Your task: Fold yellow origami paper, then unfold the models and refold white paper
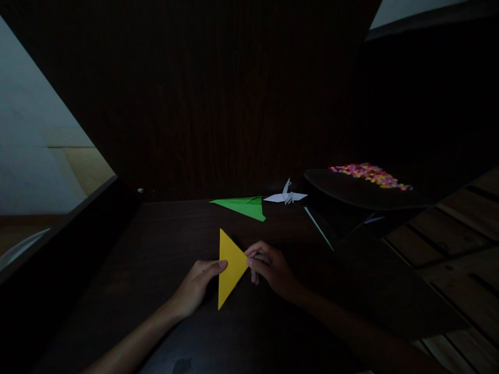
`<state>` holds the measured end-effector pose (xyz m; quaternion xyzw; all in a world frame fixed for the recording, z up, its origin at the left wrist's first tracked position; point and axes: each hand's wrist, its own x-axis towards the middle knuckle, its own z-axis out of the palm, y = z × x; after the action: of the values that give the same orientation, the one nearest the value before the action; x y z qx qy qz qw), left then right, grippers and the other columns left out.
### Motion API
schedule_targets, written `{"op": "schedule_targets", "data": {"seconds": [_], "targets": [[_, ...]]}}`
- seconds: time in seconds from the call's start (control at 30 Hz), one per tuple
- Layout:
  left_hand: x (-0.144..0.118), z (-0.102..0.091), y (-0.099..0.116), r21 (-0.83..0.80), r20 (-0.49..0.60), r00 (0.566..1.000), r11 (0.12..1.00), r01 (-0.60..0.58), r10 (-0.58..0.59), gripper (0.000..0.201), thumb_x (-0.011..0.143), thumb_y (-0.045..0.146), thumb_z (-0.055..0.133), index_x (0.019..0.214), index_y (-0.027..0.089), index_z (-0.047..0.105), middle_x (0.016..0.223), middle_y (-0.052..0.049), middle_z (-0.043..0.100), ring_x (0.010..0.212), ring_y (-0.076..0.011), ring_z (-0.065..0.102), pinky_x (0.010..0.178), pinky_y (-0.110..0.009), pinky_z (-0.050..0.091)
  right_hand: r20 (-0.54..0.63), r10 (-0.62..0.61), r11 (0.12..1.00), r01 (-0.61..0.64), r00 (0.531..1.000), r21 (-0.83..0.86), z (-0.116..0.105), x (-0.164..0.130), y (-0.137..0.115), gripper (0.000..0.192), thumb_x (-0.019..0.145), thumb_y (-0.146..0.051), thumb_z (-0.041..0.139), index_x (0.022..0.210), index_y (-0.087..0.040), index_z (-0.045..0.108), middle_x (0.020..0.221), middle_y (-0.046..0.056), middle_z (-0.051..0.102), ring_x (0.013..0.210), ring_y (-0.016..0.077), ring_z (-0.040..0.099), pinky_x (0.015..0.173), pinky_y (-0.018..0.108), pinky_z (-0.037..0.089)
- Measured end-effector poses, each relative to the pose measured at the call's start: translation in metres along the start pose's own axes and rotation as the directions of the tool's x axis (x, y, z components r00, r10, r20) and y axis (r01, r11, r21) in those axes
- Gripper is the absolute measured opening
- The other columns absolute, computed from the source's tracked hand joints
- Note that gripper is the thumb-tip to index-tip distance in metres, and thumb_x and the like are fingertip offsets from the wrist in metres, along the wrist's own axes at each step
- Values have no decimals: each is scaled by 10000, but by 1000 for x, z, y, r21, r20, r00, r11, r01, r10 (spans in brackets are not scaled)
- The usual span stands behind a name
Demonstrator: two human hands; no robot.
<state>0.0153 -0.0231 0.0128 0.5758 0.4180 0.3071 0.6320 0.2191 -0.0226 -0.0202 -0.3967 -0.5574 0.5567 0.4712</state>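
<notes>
Presently: yellow paper triangle (231, 267) flat on desk (163, 244), between both hands; left hand (198, 285) fingertips pressing its left edge, right hand (271, 267) pinching its right tip.

I see a very dim room: dark wood table (163, 244) backed by a dark wood-grain panel (202, 93). Pale wall (27, 130) shows at the left, a light strip at top right, and slatted wooden flooring (460, 228) at the right. Light is low and uneven, brightest at the left edge.
</notes>
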Motion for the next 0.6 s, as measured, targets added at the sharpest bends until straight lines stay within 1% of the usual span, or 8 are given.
{"op": "schedule_targets", "data": {"seconds": [0.13,0.27,0.37,0.47,0.53,0.6], "targets": [[-1,0,1,-18,2,1000,1000,-13,13,356,874,395,538,952,147,782,991,-66,765,891,-290,673,924,-369,446,16,10,1000,-9,1000,-18,0,0,-1,133,809,-288,621,875,-181,575,597,-59,547,427,88,538,416,210,460],[0,-1,0,-24,-30,999,1000,-10,10,324,846,378,563,902,152,788,974,-71,768,915,-304,672,927,-373,446,23,-1,1000,2,1000,-21,0,-1,-1,142,814,-304,622,875,-186,574,627,-51,554,434,89,544,417,213,458],[0,0,-2,-22,-49,999,1000,-7,6,338,845,397,566,897,146,787,976,-72,767,945,-310,663,934,-372,444,21,-8,1000,8,1000,-22,0,-1,0,152,817,-316,627,880,-186,577,660,-44,561,443,90,550,421,217,459],[0,1,-4,-28,-56,998,1000,-11,9,363,856,425,562,921,142,779,955,-63,768,904,-298,670,903,-361,460,4,-6,1000,6,1000,-15,0,-1,1,156,817,-316,632,882,-184,580,665,-46,556,440,87,548,416,212,456],[0,1,-6,-36,-60,998,999,-8,6,370,853,447,572,899,144,779,930,-62,769,883,-293,673,885,-356,466,-1,-8,1000,8,1000,-10,1,-1,1,157,814,-316,635,880,-186,578,670,-46,556,441,87,549,415,211,456],[-1,0,-11,-61,-108,994,998,13,-19,375,838,471,595,861,144,778,923,-72,766,936,-305,662,907,-359,455,0,-9,1000,9,1000,-11,1,-1,1,158,814,-318,634,885,-187,578,679,-43,561,445,90,552,419,218,461]]}}
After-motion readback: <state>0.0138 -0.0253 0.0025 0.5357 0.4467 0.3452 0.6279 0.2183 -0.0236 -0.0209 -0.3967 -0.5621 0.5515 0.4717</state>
